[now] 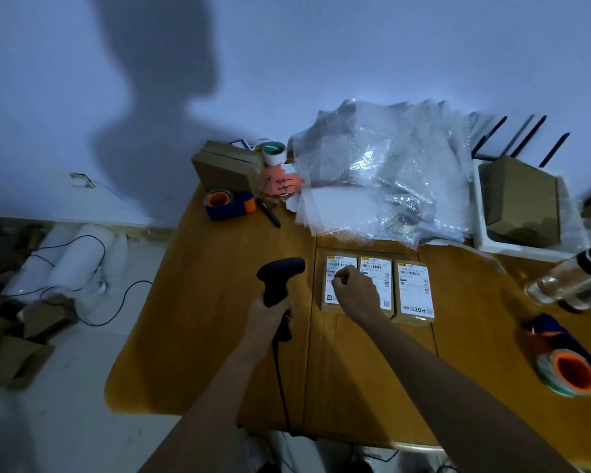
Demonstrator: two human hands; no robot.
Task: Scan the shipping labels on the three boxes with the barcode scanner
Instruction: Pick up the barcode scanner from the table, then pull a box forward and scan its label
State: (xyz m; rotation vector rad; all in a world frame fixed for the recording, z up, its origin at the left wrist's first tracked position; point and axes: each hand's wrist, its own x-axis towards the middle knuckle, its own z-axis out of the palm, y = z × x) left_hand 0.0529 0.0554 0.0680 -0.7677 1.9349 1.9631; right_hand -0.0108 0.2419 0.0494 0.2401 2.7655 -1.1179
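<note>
Three small brown boxes with white shipping labels lie side by side on the wooden table (pixel 219 336): the left box (pixel 333 268), the middle box (pixel 377 268) and the right box (pixel 415 290). My left hand (pixel 270 317) grips the handle of a black barcode scanner (pixel 280 273), held upright just left of the boxes, its head turned toward them. A black cable hangs from the handle. My right hand (pixel 355 290) hovers in a loose fist over the left and middle boxes, hiding part of their labels.
Bubble wrap (pixel 382 172) is piled behind the boxes. A cardboard box (pixel 226 165), tape rolls, a blue-orange tape dispenser (pixel 227 203) and a pen sit at the back left. A white bin (pixel 481 213) holding a carton, a clear bottle (pixel 574 281) and another tape dispenser (pixel 567 360) are at the right.
</note>
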